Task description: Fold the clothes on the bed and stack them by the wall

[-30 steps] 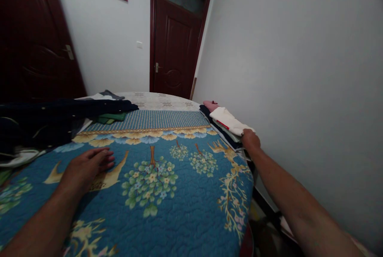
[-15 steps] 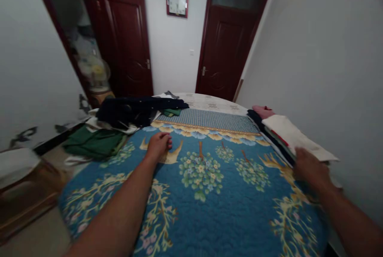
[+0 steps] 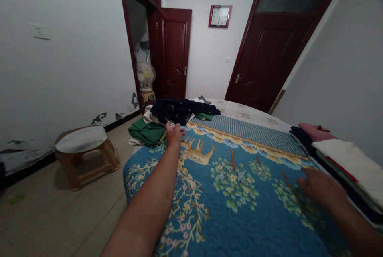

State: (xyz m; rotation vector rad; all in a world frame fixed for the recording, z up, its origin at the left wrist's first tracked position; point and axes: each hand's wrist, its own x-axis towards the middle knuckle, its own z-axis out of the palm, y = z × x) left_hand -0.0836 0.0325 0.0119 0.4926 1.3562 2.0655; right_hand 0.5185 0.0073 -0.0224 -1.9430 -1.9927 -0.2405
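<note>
A blue quilt (image 3: 248,213) with tree and deer patterns covers the bed. My left hand (image 3: 174,133) reaches to the far left corner and touches the edge of a heap of loose clothes, a dark navy garment (image 3: 179,108) over green cloth (image 3: 146,131). Whether its fingers grip any cloth, I cannot tell. My right hand (image 3: 321,191) lies flat and open on the quilt, beside a stack of folded clothes (image 3: 348,161) along the right edge, white on top, pink at the far end.
A low wooden stool (image 3: 83,149) stands on the tiled floor left of the bed. An open doorway with a fan (image 3: 146,74) is at the back left, a closed dark door (image 3: 269,61) at the back right. A clock (image 3: 220,15) hangs between them.
My view has swung left. My left hand moved away across the quilt to the loose clothes. My right hand came off the folded stack and settled on the quilt.
</note>
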